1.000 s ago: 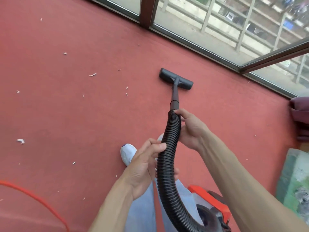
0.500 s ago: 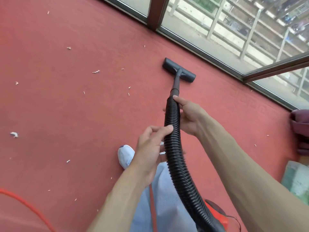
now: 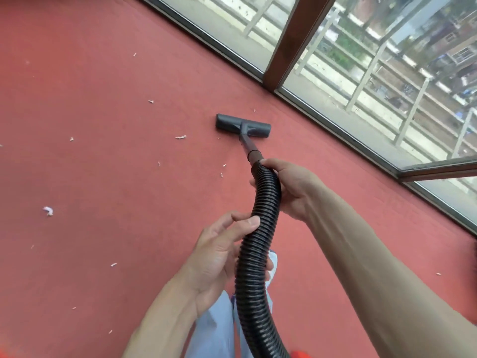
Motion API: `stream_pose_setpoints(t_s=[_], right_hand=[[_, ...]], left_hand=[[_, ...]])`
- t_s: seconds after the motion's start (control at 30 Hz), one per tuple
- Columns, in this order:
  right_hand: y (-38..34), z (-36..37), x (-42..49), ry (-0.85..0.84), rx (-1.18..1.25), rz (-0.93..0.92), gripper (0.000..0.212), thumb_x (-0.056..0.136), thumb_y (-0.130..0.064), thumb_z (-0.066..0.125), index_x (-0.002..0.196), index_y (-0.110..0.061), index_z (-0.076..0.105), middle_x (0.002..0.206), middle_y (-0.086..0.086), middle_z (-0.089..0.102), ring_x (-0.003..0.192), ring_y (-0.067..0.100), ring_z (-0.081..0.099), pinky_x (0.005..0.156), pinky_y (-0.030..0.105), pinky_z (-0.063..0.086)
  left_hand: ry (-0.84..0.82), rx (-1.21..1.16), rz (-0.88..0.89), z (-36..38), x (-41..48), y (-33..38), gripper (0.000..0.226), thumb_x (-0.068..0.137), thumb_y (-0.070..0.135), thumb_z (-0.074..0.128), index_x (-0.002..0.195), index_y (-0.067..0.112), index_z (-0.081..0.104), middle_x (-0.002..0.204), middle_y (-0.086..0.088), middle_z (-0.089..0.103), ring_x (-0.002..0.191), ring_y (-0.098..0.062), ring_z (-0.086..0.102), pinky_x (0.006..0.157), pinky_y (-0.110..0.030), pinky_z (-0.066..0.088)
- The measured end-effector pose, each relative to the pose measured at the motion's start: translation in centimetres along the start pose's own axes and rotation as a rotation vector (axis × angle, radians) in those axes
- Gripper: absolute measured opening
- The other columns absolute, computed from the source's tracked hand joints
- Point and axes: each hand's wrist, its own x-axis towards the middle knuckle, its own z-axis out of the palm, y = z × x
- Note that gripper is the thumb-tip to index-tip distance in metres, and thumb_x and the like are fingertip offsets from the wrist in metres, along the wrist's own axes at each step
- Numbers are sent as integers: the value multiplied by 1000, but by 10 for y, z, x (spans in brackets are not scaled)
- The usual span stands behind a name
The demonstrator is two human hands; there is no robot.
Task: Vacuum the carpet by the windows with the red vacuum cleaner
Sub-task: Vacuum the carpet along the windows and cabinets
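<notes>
Red carpet (image 3: 103, 99) is filling most of my feed. Windows (image 3: 361, 86) are running diagonally along its far edge, with a brown window post (image 3: 291, 40) standing between two panes and a pale railing (image 3: 413, 107) showing through the glass.

The black floor head (image 3: 242, 125) is sitting flat on the carpet, near the window frame but apart from it, and I'm taking it as my reference. A black wand (image 3: 249, 148) is rising from the middle of the floor head toward me. The ribbed black hose (image 3: 258, 241) is joining at the wand's near end, then curving down and running out of the bottom edge.

My right hand (image 3: 291, 187) is gripping the hose right at that joint, the nearer hand to the floor head, with fingers curled round it. My left hand (image 3: 219, 254) is holding the hose further back from the floor head. Its thumb is lying across the ribs and fingertips are peeking out on the other side.

White scraps are lying around. One scrap (image 3: 180, 137) is just left of the floor head in my view, and two small bits (image 3: 223, 169) are sitting between the floor head and the hands. A bigger whitish clump (image 3: 48, 210) is lying well off to the left.

I'm getting only a sliver of the red vacuum cleaner (image 3: 300, 354) at the bottom edge, beside the hose and far back from the floor head. Pale blue trouser legs (image 3: 219, 326) are showing below the left hand.
</notes>
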Motion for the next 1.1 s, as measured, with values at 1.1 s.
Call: stream_pose_setpoints(t_s=[1.1], right_hand=[[57, 27, 32, -72, 11, -70, 28, 93, -31, 63, 104, -6, 64, 100, 16, 61, 75, 23, 56, 76, 37, 50]], left_hand=[[151, 139, 17, -37, -12, -2, 31, 85, 29, 74, 100, 9, 56, 79, -21, 64, 60, -36, 68, 58, -41, 57]])
